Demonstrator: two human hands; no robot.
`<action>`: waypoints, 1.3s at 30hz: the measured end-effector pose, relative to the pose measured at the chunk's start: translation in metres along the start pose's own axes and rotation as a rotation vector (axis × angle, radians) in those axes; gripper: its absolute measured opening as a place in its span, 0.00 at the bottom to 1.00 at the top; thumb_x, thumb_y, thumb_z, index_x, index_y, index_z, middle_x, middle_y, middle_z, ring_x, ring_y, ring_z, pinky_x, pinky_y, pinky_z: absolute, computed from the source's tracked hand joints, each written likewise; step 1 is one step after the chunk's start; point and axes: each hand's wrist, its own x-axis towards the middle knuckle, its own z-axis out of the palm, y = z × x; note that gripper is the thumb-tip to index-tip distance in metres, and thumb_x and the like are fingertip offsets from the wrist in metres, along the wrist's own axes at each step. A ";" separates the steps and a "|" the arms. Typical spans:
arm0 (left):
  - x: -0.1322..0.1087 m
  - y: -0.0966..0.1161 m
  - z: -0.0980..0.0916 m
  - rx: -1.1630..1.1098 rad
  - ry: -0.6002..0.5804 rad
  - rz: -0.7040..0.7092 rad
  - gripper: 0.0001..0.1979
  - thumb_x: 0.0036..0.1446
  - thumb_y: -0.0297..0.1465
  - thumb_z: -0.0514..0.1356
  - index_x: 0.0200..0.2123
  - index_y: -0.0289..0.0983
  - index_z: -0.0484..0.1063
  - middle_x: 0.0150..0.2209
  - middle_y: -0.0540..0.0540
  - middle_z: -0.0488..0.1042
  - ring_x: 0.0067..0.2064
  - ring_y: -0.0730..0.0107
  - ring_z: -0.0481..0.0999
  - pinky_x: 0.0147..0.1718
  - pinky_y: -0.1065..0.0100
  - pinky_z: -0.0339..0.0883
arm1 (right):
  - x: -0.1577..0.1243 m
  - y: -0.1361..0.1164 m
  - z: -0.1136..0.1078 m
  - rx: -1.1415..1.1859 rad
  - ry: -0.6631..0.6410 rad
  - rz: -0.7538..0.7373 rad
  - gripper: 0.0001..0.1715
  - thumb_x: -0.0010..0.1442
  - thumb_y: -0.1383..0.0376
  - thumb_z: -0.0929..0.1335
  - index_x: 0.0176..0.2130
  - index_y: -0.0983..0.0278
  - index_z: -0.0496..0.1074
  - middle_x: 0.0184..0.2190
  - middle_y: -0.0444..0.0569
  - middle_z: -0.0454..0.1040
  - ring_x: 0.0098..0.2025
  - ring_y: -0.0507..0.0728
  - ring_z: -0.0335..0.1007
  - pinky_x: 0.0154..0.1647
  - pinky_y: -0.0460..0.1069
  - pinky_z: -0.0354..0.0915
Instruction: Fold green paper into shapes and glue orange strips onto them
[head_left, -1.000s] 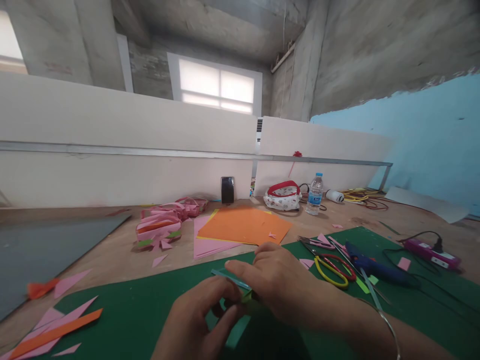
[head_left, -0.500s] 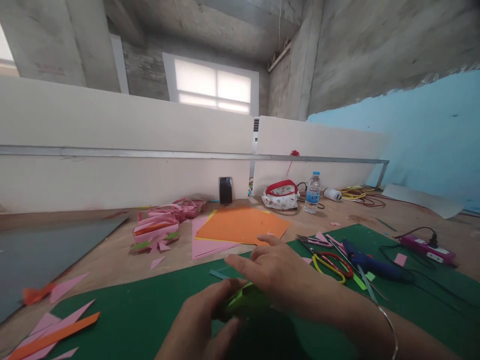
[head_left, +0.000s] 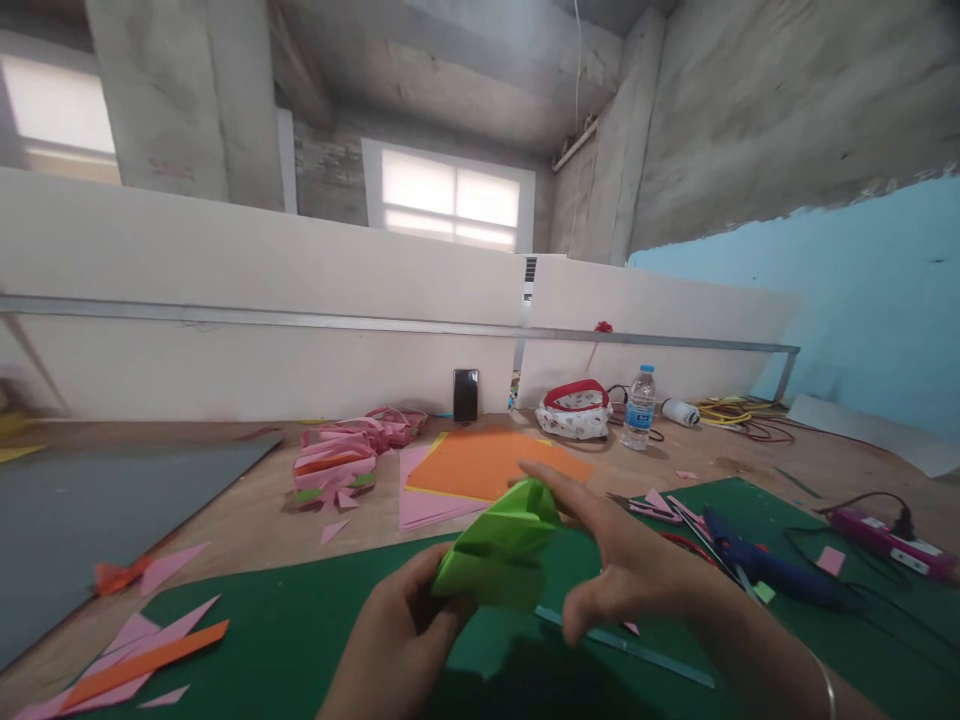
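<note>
My left hand (head_left: 394, 640) pinches the lower edge of a folded light green paper (head_left: 499, 545) and holds it up above the green cutting mat (head_left: 285, 620). My right hand (head_left: 622, 560) is beside the paper's right side, fingers spread, with the fingertips touching its upper fold. A thin teal paper strip (head_left: 622, 645) lies on the mat under my right hand.
Orange and pink sheets (head_left: 487, 465) lie beyond the mat, with pink paper loops (head_left: 341, 455) to their left. Scissors (head_left: 660, 510) and a blue glue gun (head_left: 765, 565) rest at right. A phone (head_left: 465, 395), pouch (head_left: 576, 412) and water bottle (head_left: 641, 408) stand by the partition. Paper scraps (head_left: 142, 655) lie front left.
The green paper has risen from low on the mat to in front of me. My right hand's fingers spread apart. The camera tilted slightly.
</note>
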 end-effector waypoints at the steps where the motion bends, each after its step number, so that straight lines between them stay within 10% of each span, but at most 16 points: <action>1: 0.000 0.000 0.000 -0.005 0.011 -0.003 0.16 0.47 0.31 0.63 0.42 0.38 0.75 0.40 0.47 0.80 0.44 0.58 0.76 0.42 0.67 0.67 | 0.001 0.004 0.001 0.090 -0.010 -0.009 0.71 0.39 0.57 0.79 0.68 0.61 0.39 0.65 0.60 0.51 0.65 0.68 0.48 0.62 0.61 0.54; 4: 0.000 0.000 0.001 -0.033 0.048 -0.010 0.18 0.47 0.33 0.63 0.44 0.40 0.74 0.41 0.49 0.80 0.44 0.60 0.76 0.42 0.68 0.67 | 0.007 0.012 0.009 0.292 0.099 -0.027 0.69 0.46 0.61 0.77 0.68 0.61 0.31 0.58 0.59 0.64 0.59 0.64 0.61 0.58 0.60 0.58; 11: -0.003 -0.001 0.010 -0.112 0.120 -0.095 0.25 0.48 0.49 0.61 0.46 0.39 0.69 0.42 0.45 0.79 0.43 0.57 0.76 0.40 0.64 0.69 | 0.016 0.007 0.040 0.144 0.234 -0.107 0.17 0.53 0.69 0.71 0.45 0.63 0.73 0.40 0.46 0.76 0.40 0.56 0.72 0.40 0.47 0.66; 26: -0.001 -0.008 0.008 -0.057 0.088 -0.206 0.18 0.46 0.40 0.61 0.39 0.37 0.75 0.29 0.46 0.77 0.36 0.58 0.75 0.32 0.64 0.68 | 0.015 0.007 0.046 0.038 0.240 -0.141 0.17 0.56 0.70 0.69 0.47 0.62 0.73 0.42 0.47 0.77 0.41 0.55 0.72 0.42 0.46 0.63; 32: -0.002 0.004 0.009 0.072 0.067 -0.250 0.10 0.40 0.38 0.66 0.19 0.36 0.75 0.19 0.51 0.73 0.24 0.68 0.69 0.23 0.72 0.60 | 0.014 0.014 0.038 0.024 0.161 -0.029 0.08 0.52 0.72 0.69 0.34 0.65 0.77 0.28 0.44 0.75 0.30 0.52 0.68 0.31 0.44 0.61; 39: -0.005 0.015 0.016 0.091 0.018 -0.264 0.16 0.41 0.44 0.66 0.23 0.36 0.76 0.20 0.51 0.71 0.23 0.71 0.65 0.22 0.73 0.58 | 0.013 0.021 0.038 0.168 0.070 0.061 0.08 0.52 0.71 0.67 0.28 0.68 0.78 0.22 0.42 0.70 0.27 0.51 0.66 0.27 0.43 0.60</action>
